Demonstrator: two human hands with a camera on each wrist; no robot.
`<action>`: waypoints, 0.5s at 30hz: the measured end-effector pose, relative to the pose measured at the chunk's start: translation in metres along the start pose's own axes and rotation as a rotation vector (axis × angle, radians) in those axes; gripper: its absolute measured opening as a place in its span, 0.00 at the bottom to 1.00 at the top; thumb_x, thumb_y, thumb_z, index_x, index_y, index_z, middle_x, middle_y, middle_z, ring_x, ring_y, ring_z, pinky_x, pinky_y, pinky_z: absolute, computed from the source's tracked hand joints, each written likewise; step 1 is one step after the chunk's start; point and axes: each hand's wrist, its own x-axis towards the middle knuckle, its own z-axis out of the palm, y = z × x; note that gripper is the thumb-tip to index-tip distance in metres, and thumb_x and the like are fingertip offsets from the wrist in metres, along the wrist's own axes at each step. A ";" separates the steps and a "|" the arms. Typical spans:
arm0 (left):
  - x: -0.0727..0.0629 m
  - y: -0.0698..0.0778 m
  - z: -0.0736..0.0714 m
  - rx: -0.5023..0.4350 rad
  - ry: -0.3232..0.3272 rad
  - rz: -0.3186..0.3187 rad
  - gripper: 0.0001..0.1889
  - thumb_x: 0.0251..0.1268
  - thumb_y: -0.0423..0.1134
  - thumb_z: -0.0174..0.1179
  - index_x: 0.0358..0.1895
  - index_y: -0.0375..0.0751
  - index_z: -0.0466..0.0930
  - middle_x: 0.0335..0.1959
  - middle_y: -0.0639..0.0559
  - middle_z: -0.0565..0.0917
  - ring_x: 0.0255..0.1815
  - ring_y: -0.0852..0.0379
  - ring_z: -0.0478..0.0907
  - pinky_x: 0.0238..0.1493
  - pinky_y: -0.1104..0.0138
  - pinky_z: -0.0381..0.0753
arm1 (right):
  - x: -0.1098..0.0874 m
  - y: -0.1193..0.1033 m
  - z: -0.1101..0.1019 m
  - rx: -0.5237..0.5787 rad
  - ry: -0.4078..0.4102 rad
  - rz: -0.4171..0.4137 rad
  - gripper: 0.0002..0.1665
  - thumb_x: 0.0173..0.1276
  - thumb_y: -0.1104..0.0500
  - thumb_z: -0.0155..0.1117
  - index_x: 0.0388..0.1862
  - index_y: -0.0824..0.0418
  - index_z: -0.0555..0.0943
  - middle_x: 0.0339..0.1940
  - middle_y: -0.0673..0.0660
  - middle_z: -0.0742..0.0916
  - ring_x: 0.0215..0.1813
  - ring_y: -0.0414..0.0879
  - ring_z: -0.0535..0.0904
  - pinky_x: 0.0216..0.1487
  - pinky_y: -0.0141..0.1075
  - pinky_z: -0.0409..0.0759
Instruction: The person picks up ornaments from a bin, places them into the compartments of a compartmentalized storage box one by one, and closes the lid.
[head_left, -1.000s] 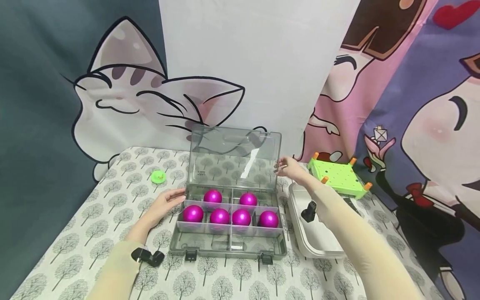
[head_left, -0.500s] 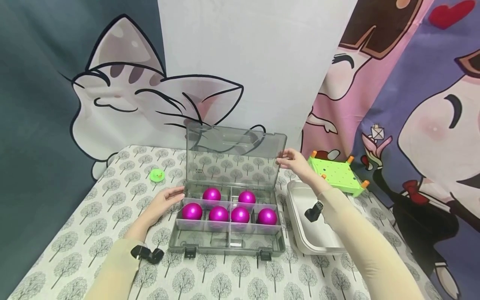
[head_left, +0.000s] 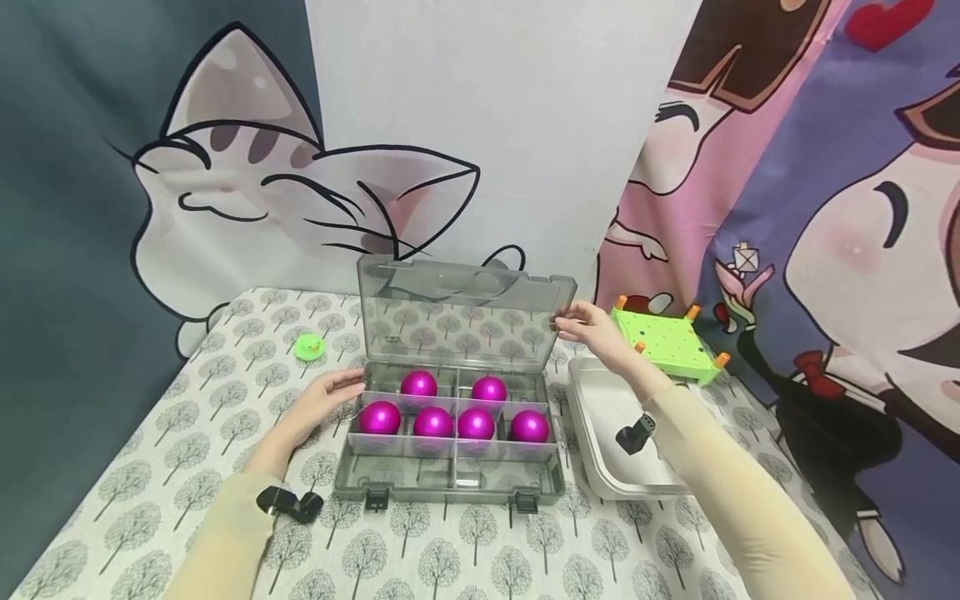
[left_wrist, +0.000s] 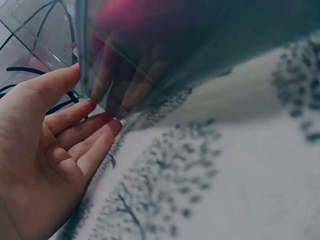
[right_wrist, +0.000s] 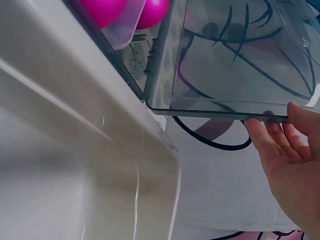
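A grey see-through divided plastic box (head_left: pixel 498 492) stands on the cloth with its hinged lid (head_left: pixel 457 287) raised. Magenta balls (head_left: pixel 432 422) sit in its back and middle compartments; the front row holds none. My left hand (head_left: pixel 318 406) touches the box's left side with nearly straight fingers, the thumb at the box's edge in the left wrist view. My right hand (head_left: pixel 596 335) pinches the lid's right edge, thumb on one face and fingers on the other, as the right wrist view shows.
Right of the box stands a white tub (head_left: pixel 592 450), partly under my right forearm. Behind it lies a green pegged toy table (head_left: pixel 667 343) with orange legs upward. A green rubber duck (head_left: pixel 309 347) sits at the left. Printed curtains hang behind the tree-patterned cloth (head_left: pixel 442 567).
The lid has swung forward from its hinge, toward me, with my right hand at its edge. My left hand stays at the box's side. The head view has shifted slightly.
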 end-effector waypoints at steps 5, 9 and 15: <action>0.002 0.009 -0.004 0.076 -0.023 -0.037 0.30 0.73 0.43 0.54 0.70 0.27 0.63 0.68 0.29 0.69 0.67 0.31 0.69 0.69 0.41 0.66 | -0.011 -0.002 0.000 -0.007 -0.008 0.005 0.14 0.74 0.65 0.55 0.50 0.77 0.69 0.54 0.70 0.80 0.45 0.32 0.81 0.59 0.39 0.82; 0.003 0.027 -0.012 0.121 -0.041 -0.045 0.30 0.75 0.46 0.52 0.70 0.29 0.62 0.68 0.29 0.69 0.66 0.32 0.69 0.62 0.44 0.75 | -0.018 -0.003 0.001 -0.036 -0.010 0.007 0.15 0.73 0.64 0.56 0.50 0.76 0.70 0.57 0.73 0.79 0.49 0.41 0.83 0.57 0.39 0.83; 0.002 0.062 -0.024 0.128 -0.049 0.028 0.32 0.80 0.51 0.40 0.70 0.23 0.58 0.66 0.26 0.69 0.67 0.29 0.67 0.71 0.41 0.62 | -0.030 -0.004 0.001 -0.038 -0.062 -0.021 0.16 0.73 0.66 0.56 0.53 0.77 0.70 0.59 0.75 0.77 0.52 0.38 0.82 0.57 0.35 0.82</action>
